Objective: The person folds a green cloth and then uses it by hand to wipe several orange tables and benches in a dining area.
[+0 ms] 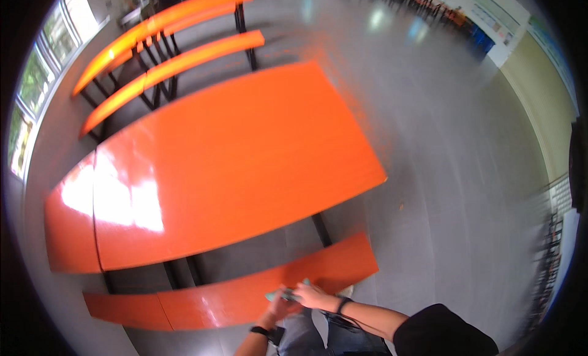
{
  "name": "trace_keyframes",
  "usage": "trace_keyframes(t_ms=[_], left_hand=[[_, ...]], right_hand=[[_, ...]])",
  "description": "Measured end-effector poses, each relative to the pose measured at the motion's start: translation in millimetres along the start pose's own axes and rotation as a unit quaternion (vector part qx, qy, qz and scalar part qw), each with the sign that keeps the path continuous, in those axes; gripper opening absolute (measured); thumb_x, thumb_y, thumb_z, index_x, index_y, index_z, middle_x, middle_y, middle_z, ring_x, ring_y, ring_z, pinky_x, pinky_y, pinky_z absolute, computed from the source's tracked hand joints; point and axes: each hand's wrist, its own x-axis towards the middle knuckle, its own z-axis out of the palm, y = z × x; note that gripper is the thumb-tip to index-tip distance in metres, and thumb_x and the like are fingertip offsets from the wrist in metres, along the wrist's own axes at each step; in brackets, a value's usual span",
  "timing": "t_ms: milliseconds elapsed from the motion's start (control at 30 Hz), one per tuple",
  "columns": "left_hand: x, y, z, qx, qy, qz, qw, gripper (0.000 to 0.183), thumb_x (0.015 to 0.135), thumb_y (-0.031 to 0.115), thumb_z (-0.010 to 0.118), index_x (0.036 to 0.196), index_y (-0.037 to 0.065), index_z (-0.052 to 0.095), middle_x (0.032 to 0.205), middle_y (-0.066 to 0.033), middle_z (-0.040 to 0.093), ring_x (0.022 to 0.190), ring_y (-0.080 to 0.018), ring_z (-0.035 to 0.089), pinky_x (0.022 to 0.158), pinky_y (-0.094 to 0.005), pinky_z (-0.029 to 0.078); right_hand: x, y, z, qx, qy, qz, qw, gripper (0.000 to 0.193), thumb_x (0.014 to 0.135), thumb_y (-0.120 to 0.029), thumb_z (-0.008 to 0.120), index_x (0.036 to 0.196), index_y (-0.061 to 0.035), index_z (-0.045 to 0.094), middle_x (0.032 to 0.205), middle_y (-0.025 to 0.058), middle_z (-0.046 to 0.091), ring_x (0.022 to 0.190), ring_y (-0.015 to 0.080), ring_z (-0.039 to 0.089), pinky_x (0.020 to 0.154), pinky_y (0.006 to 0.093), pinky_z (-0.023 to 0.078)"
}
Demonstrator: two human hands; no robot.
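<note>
My left hand and my right hand are close together in front of my body, over the near edge of the orange bench. Both have their fingers closed on a small, soft-looking green cloth. Bits of it stick out at the left and at the top; the rest is hidden between the fingers. Motion blur smears its details. A dark band circles my right wrist, and a black watch-like band sits on the left one.
Beyond the bench stands a long, glossy orange table with window glare on its left part. More orange benches and a table stand farther back. Grey floor runs along the right, up to a pale wall. Windows line the left.
</note>
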Motion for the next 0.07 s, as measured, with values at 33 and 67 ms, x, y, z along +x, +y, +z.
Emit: trace_keyframes(t_ms=[33,67], left_hand=[[-10.7,0.0,55.0,0.047,0.044,-0.033,0.997,0.089,0.078,0.078,0.055,0.132,0.007,0.052,0.132,-0.0132,0.056,0.118,-0.0294,0.055,0.095,-0.0550,0.045],[-22.4,23.9,60.0,0.074,0.043,-0.015,0.996,0.089,0.078,0.078,0.055,0.132,0.007,0.052,0.132,-0.0132,0.056,0.118,-0.0294,0.055,0.095,-0.0550,0.045]], right_hand=[[-34.7,23.5,-13.5,0.004,-0.022,-0.001,1.000,0.031,0.085,-0.020,0.062,0.113,-0.0071,0.064,0.122,0.0211,0.057,0.111,0.0431,0.056,0.093,0.0492,0.048],[-29.5,8.5,-27.2,0.001,0.008,-0.013,1.000,0.031,0.085,-0.020,0.062,0.113,-0.0071,0.064,0.122,0.0211,0.057,0.111,0.0431,0.056,0.093,0.0492,0.048]])
